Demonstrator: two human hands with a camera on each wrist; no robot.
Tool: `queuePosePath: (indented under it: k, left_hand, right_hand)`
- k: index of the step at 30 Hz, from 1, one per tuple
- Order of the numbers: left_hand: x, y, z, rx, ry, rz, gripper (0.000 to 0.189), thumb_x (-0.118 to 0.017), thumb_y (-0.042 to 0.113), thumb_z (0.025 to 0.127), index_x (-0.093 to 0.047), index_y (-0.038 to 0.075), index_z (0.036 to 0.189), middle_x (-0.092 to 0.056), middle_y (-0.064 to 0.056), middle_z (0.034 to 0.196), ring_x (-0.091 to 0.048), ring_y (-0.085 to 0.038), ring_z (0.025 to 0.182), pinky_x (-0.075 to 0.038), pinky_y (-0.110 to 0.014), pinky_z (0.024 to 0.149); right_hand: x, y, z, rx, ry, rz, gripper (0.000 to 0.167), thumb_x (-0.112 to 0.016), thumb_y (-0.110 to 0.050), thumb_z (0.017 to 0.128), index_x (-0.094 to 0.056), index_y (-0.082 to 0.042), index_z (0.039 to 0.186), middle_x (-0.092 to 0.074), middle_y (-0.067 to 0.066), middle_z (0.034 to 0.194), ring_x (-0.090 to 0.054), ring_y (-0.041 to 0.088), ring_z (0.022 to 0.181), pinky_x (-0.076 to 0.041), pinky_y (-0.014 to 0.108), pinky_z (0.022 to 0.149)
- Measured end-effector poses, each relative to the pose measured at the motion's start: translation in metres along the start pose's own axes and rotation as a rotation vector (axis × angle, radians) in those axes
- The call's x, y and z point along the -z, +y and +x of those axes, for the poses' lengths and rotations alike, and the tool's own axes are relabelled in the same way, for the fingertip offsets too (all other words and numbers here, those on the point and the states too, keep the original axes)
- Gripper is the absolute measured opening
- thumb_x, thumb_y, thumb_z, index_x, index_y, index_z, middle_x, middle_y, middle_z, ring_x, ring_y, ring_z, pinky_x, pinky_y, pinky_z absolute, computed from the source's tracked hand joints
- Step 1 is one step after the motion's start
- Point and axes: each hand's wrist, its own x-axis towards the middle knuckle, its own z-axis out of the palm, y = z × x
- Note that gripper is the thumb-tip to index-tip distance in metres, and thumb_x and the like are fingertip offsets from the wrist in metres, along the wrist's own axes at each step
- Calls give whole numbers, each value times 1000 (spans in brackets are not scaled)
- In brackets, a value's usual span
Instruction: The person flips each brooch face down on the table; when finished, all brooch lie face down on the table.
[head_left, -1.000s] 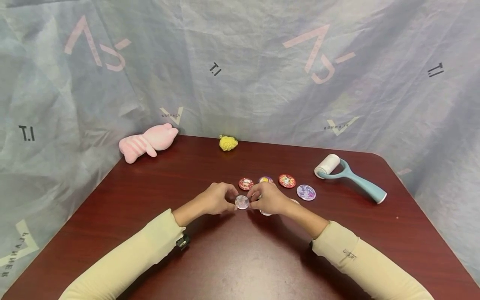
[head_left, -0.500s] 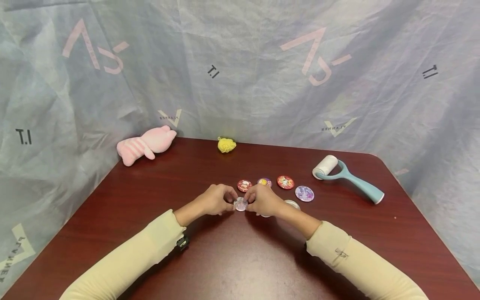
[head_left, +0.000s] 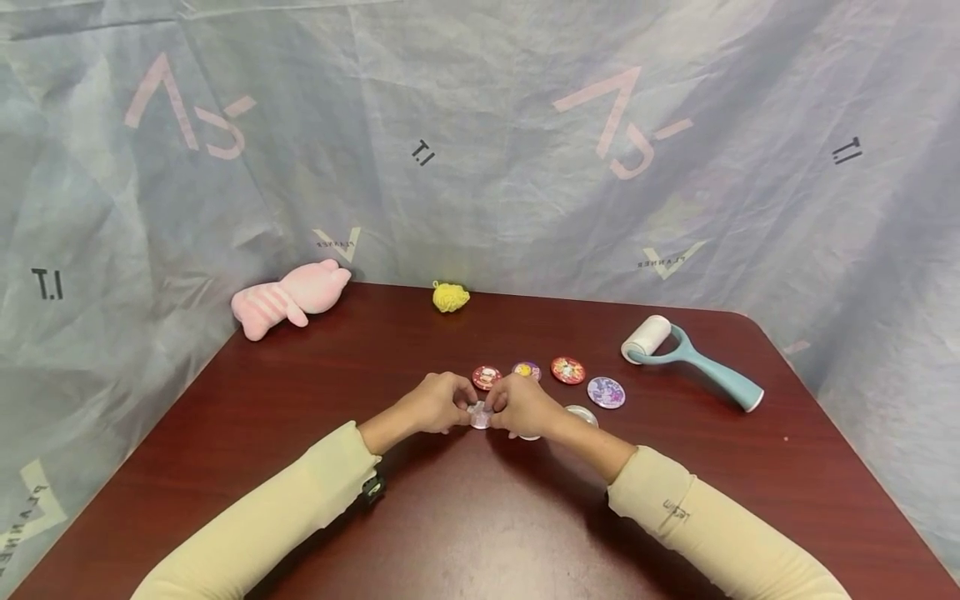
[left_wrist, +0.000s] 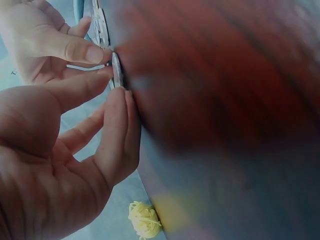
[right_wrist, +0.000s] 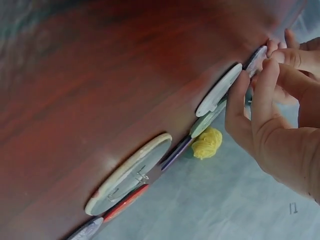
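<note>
L hand (head_left: 437,403) & R hand (head_left: 525,407) pinch pale badge (head_left: 480,417) at opp. edges.

In the head view we see soft, fairly even light, with a pale glare on the near tabletop (head_left: 517,542) and diffuse shadows beneath both sleeves (head_left: 262,512). In the left wrist view, dimmer and cooler, we find the left hand (left_wrist: 60,185) reasonably sharp, the tabletop smeared. In the right wrist view we note a blurred upper left corner.
</note>
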Motion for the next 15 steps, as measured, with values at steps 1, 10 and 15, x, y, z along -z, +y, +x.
queuePosePath:
  k: [1, 10, 15]
  left_hand:
    - [0, 1, 0, 2, 5, 6, 19, -81, 5, 79, -70, 7, 94, -62, 2, 75, -58, -10, 46, -50, -24, 45]
    - [-4, -1, 1, -7, 15, 53, 19, -82, 4, 76, -68, 8, 88, -58, 2, 69, -58, -9, 44, -49, -23, 44]
    - [-5, -1, 0, -11, 29, 68, 20, -82, 1, 74, -66, 8, 84, -58, 3, 69, -56, -8, 45, -48, -22, 45]
  right_hand:
    - [1, -1, 0, 8, -1, -5, 10, -76, 6, 80, -68, 2, 86, -67, 7, 75, -60, 13, 46, -52, 26, 45]
    - [-6, -2, 0, 67, -10, -56, 9, -75, 6, 80, -68, 2, 85, -67, 7, 71, -56, 6, 42, -49, 24, 43]
    - [-7, -1, 1, 49, 7, -78, 11, -77, 4, 79, -69, 1, 84, -64, 3, 68, -56, 6, 42, -49, 24, 43]
